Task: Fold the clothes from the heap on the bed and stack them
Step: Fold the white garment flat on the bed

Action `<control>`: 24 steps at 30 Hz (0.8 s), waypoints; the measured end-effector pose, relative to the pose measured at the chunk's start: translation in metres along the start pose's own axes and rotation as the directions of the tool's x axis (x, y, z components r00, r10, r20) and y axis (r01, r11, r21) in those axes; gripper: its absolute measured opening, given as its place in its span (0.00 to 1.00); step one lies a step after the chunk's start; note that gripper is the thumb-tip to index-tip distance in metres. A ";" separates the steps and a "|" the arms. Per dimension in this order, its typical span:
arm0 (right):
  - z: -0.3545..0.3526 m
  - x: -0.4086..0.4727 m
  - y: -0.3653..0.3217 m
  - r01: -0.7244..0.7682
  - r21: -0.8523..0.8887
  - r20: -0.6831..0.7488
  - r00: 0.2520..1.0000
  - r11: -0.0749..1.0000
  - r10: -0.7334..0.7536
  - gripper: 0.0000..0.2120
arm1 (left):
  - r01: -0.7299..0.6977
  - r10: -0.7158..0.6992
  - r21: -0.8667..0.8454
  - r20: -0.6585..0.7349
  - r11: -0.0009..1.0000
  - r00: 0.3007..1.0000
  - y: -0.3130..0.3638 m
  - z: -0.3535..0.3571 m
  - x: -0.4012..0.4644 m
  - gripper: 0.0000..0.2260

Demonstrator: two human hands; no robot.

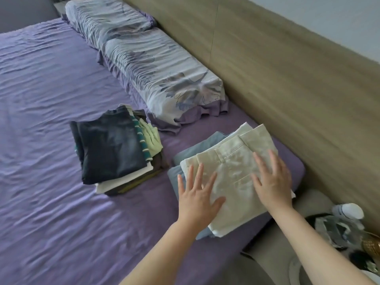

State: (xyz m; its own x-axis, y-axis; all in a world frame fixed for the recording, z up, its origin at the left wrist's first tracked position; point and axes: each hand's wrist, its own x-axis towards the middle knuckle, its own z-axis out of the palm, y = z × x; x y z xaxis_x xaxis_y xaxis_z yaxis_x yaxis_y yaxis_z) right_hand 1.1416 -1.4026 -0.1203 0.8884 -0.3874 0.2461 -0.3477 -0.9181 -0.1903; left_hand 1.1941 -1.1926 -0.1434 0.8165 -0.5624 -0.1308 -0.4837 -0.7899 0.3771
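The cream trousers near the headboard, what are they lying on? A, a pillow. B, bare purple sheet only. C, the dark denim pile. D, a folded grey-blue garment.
D: the cream trousers, pressed flat under both hands, rest on a folded grey-blue garment whose edges show beneath them, apart from the denim-topped pile.

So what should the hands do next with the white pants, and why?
Probably lift both hands away. The left hand and right hand lie flat, fingers spread, on the cream trousers, which already sit folded atop the blue garment, so this piece looks finished.
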 end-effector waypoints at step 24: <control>-0.040 -0.050 -0.196 0.138 -0.001 0.606 0.788 0.990 -0.109 0.27 | 0.402 -0.384 -0.073 0.185 0.913 0.905 -0.087 -0.092 -0.126 0.26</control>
State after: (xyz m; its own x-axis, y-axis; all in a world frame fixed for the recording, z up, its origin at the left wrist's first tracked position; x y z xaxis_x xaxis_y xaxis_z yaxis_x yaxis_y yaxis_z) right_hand 1.1536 -1.2067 -0.0575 0.9195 -0.1550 -0.3611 -0.2225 -0.9628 -0.1533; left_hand 1.1626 -1.0310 -0.0752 0.8657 -0.2509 -0.4331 -0.0900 -0.9292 0.3583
